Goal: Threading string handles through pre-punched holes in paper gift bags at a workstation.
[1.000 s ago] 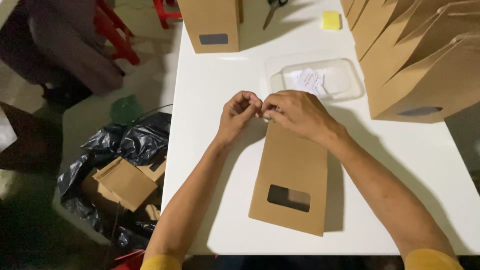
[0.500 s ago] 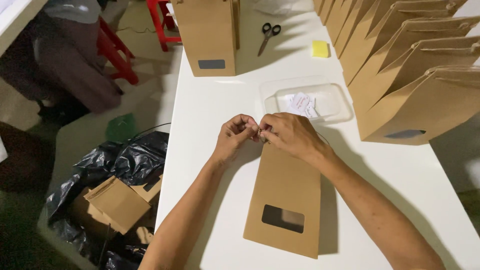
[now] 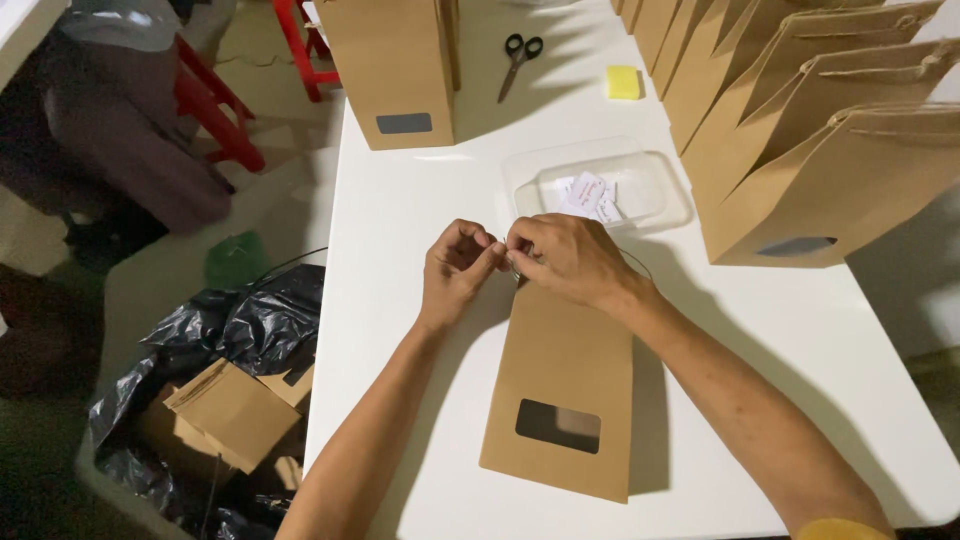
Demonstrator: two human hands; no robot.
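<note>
Clear plastic tray [image 3: 668,205] above centre holds small white paper slips [image 3: 590,195]. We note the left hand [image 3: 455,272] and right hand [image 3: 565,260] meeting at mid-frame, fingertips pinched together on a thin dark cord [image 3: 636,262] at the top edge of a flat brown paper bag [image 3: 560,385]. Bag lies lower centre on the white table [image 3: 400,250], showing a dark rectangular window.

white table [image 3: 400,250], red chairs [image 3: 215,110], dim floor [image 3: 60,240]
</note>
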